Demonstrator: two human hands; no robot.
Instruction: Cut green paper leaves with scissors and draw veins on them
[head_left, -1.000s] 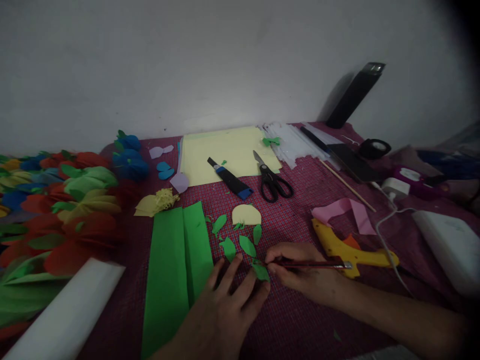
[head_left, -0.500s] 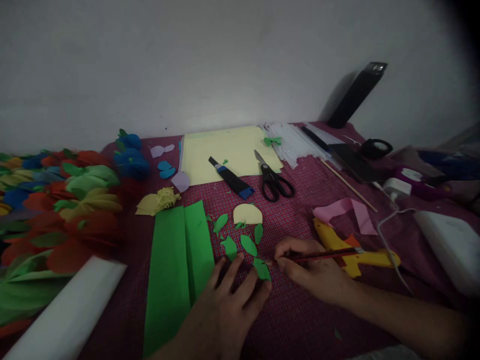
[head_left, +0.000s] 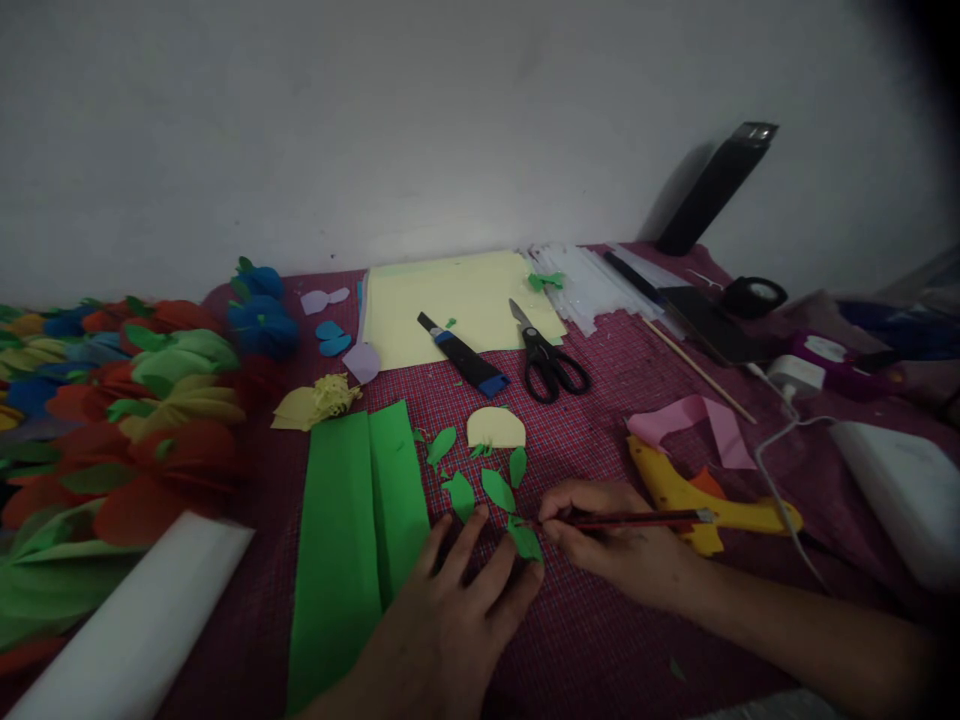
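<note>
left hand spread on the cloth-covered desk, fingertips at a green paper leaf. right hand pinches a slim red tool, tip by that leaf, contact unclear. hands apart, leaf between them. green sheets left, scissors farther back, yellow glue gun right.

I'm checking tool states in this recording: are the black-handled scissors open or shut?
Shut, as far as this view shows: the black-handled scissors have their blades lying together as one narrow tip over the pale yellow sheets.
</note>
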